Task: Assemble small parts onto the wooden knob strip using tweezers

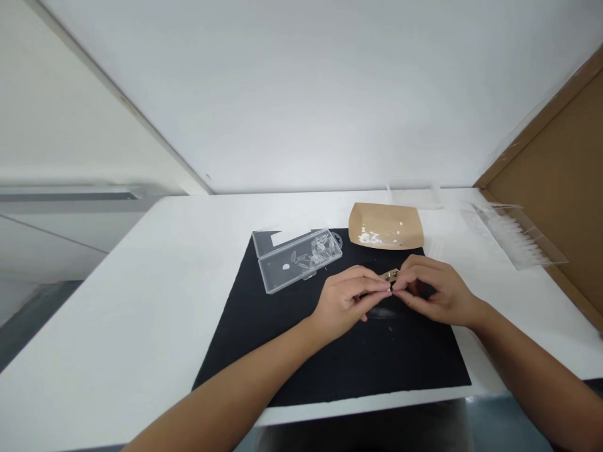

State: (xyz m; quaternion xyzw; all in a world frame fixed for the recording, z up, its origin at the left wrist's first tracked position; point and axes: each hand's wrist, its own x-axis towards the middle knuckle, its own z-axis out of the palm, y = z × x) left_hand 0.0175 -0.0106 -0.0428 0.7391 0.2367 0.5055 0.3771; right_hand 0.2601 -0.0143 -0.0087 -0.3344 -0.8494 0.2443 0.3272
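Note:
My left hand (346, 295) and my right hand (436, 290) meet above the black mat (330, 370), fingertips nearly touching. Both are closed in a pinch. A tiny white bit shows at my left fingertips, too small to name. What my right fingers hold is hidden. Just behind the fingertips is a small tan piece (391, 274) with dark round spots, partly covered by my fingers. A clear plastic case (282, 276) lies with its lid open to my left, holding several clear, nail-tip-shaped pieces (323, 248).
Behind my hands stands a brown paper tray (384, 220) with small white bits inside. At the right, a clear box (516, 235) with rows of pale pieces rests by a brown board (560, 163). A white wall (330, 94) rises behind the white table (141, 301).

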